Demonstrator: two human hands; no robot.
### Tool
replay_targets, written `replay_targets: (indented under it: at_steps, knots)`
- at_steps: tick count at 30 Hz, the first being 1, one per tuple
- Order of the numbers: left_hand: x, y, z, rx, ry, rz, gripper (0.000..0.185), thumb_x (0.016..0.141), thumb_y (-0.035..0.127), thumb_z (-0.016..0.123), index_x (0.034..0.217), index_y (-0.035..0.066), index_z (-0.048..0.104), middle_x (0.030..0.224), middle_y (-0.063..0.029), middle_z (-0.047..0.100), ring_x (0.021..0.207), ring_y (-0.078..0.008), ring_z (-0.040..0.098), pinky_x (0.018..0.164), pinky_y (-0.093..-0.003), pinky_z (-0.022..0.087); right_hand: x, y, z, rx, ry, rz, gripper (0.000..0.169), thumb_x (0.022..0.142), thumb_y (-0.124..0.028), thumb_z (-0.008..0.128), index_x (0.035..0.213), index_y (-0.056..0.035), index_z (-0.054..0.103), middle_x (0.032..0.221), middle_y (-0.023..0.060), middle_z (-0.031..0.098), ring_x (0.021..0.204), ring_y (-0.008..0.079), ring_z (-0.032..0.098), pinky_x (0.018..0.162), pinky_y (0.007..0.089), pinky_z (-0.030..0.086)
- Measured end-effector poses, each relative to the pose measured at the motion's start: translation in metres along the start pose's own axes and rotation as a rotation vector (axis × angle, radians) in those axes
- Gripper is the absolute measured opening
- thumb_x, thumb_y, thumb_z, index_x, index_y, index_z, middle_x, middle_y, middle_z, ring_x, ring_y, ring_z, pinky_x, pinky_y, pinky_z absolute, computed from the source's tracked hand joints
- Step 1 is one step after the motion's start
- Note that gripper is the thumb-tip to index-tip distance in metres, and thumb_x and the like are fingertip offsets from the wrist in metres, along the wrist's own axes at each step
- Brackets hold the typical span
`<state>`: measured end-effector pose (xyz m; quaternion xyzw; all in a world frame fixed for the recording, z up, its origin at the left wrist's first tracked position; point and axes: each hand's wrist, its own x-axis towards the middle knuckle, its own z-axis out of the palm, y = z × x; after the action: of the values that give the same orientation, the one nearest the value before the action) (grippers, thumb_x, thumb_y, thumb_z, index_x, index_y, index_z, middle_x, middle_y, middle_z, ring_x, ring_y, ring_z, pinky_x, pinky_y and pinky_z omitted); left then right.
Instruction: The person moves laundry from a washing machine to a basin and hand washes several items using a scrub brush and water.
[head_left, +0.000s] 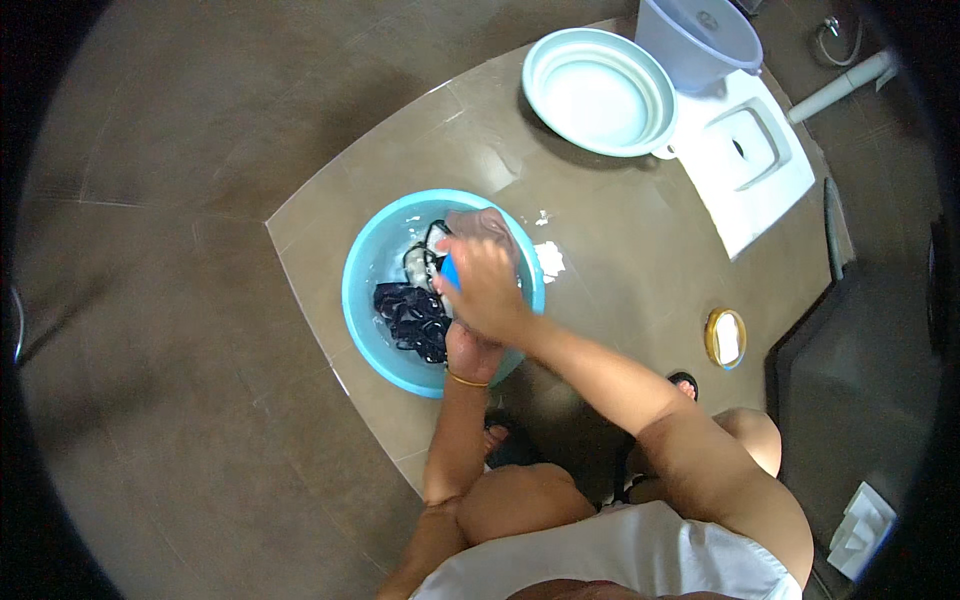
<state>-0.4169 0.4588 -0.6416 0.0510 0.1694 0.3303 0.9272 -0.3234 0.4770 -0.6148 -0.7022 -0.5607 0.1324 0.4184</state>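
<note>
A light-blue plastic basin (352, 300) stands on the tiled floor before me. My right hand (487, 281) is over its right part, with the fingers around a small blue object (450, 271); most of that object is hidden. Beneath and beside this hand is a mauve-brown cloth (486, 223). My left hand (474, 351), with a thin bangle at the wrist, reaches in palm up just below the right one. Its fingers are covered, so its hold cannot be made out. Wet dark clothes (412, 319) and a white garment with black edging (420, 264) lie in the basin.
Suds (550, 261) lie right of the basin. Farther back are a pale round tub (600, 97), a translucent bucket (694, 45) and a white squat toilet (765, 150). A yellow-rimmed soap dish (725, 339) with a white bar sits at right. My knees are close below.
</note>
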Motion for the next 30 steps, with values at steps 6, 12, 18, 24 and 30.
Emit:
replay_targets:
  at_steps: [6, 12, 18, 24, 30]
  knots:
    - [0.008, -0.011, 0.024, 0.216, -0.158, 0.023, 0.045, 0.097, 0.031, 0.037, 0.135, 0.007, 0.037, 0.135, -0.0081, 0.044, 0.122, -0.0236, 0.043, 0.105, -0.0404, 0.029, 0.015, 0.032, -0.032, 0.714, 0.226, 0.475, 0.039, 0.086, -0.020, 0.058, 0.121, -0.0078, 0.045, 0.105, 0.0118, 0.055, 0.097, 0.0244, 0.054, 0.085, 0.0354, 0.043]
    - [0.019, -0.062, 0.016, 0.267, 0.164, -0.034, 0.030, 0.093, 0.018, 0.050, 0.118, 0.001, 0.052, 0.112, -0.0065, 0.060, 0.100, -0.0209, 0.057, 0.087, -0.0326, 0.046, -0.040, 0.131, -0.073, 1.299, 0.318, 1.167, 0.036, 0.085, -0.020, 0.055, 0.115, -0.0021, 0.049, 0.097, 0.0087, 0.058, 0.087, 0.0204, 0.058, 0.076, 0.0350, 0.048]
    - [0.009, -0.028, -0.004, 0.373, 0.194, -0.055, 0.043, 0.090, 0.033, 0.055, 0.117, -0.001, 0.054, 0.114, -0.0076, 0.058, 0.100, -0.0185, 0.057, 0.090, -0.0336, 0.045, -0.110, 0.107, -0.055, 0.908, -0.080, 1.206, 0.011, 0.082, -0.016, 0.053, 0.080, -0.0054, 0.051, 0.062, 0.0050, 0.055, 0.050, 0.0135, 0.051, 0.048, 0.0269, 0.042]
    - [0.001, 0.011, -0.036, 0.409, 0.128, 0.123, 0.062, 0.089, 0.047, 0.050, 0.130, 0.002, 0.040, 0.129, -0.0139, 0.047, 0.114, -0.0286, 0.049, 0.098, -0.0430, 0.040, -0.100, 0.066, -0.039, 0.703, -0.292, 1.129, 0.045, 0.080, -0.017, 0.061, 0.121, -0.0026, 0.047, 0.090, 0.0048, 0.055, 0.077, 0.0134, 0.053, 0.065, 0.0261, 0.047]
    - [-0.009, 0.013, -0.018, 0.257, 0.021, 0.028, 0.059, 0.093, 0.043, 0.046, 0.135, 0.003, 0.035, 0.133, -0.0113, 0.045, 0.118, -0.0262, 0.047, 0.099, -0.0415, 0.038, -0.093, 0.056, -0.017, 0.815, -0.409, 1.019, 0.047, 0.082, -0.020, 0.059, 0.124, -0.0036, 0.048, 0.103, 0.0082, 0.058, 0.093, 0.0178, 0.055, 0.076, 0.0269, 0.046]
